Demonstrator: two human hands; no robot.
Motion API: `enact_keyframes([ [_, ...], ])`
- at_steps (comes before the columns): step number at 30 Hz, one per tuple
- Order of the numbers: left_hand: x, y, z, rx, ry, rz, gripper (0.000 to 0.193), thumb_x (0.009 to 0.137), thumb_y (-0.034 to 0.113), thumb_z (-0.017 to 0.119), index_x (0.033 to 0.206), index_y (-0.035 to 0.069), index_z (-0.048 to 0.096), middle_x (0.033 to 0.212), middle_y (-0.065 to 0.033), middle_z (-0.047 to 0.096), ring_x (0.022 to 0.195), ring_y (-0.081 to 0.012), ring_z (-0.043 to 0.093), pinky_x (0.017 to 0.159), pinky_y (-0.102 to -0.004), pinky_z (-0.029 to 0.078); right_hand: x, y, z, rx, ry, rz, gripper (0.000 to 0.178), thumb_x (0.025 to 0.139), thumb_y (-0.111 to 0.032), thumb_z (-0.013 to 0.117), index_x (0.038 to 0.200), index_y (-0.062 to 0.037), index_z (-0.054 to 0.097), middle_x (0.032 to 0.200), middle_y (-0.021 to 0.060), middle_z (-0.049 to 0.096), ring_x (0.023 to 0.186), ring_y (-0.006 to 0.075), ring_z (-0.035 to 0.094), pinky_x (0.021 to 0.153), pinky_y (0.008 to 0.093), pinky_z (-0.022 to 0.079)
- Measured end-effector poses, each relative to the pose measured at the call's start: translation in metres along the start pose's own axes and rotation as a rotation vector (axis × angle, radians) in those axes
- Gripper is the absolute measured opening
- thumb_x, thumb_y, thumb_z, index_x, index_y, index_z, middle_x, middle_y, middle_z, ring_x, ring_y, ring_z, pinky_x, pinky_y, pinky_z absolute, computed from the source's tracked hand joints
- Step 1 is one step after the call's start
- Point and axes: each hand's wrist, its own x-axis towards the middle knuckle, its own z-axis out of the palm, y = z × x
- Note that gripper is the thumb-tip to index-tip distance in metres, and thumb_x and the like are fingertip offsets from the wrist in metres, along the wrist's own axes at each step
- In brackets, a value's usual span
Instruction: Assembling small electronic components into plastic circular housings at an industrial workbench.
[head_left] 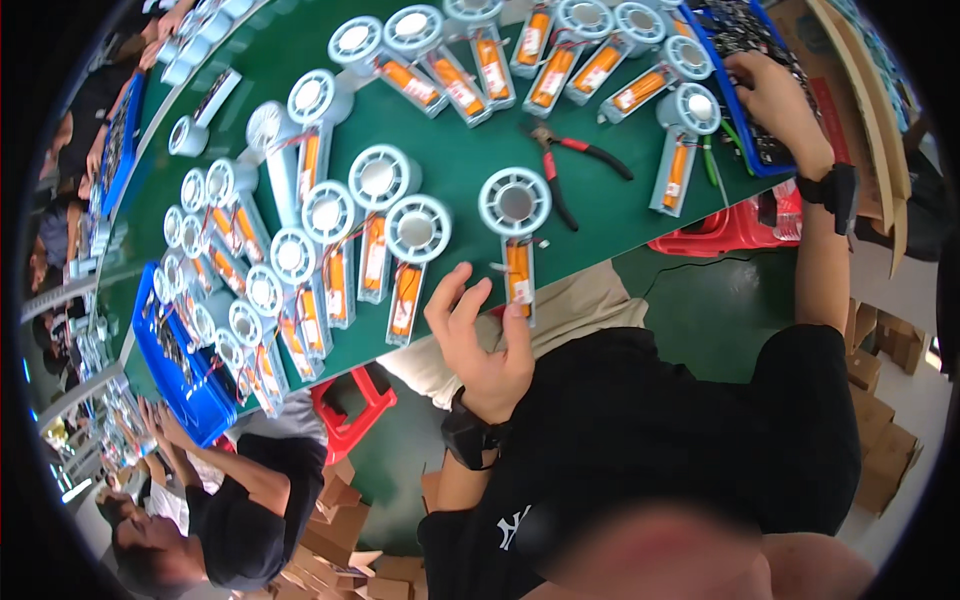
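In front of me a light-blue handheld fan housing lies on the green table, its handle toward me, with an orange battery and thin wires showing inside. My left hand is at the end of that handle, fingers spread apart and the thumb at its tip; it grips nothing. Off to the right, my right hand reaches into a blue tray full of small dark metal parts. Its fingers are curled down among the parts, and what they pinch, if anything, is hidden.
Red-handled pliers lie right of the fan; green-handled pliers rest by the tray. Several similar fan housings stand left and far. Another blue tray sits left, near a co-worker. Red stools and cardboard boxes are below.
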Motion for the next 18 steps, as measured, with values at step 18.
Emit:
enact_keyframes([
  [18,0.008,0.037,-0.032,-0.02,0.091,0.362,0.047,0.08,0.001,0.079,0.123,0.003,0.06,0.125,-0.0166,0.062,0.108,-0.0376,0.065,0.086,-0.0467,0.056,-0.074,-0.254,-0.042,1.057,0.592,-0.809,0.017,0.089,-0.001,0.071,0.105,0.0,0.066,0.101,0.0159,0.073,0.077,0.0231,0.067,0.063,0.0332,0.054],
])
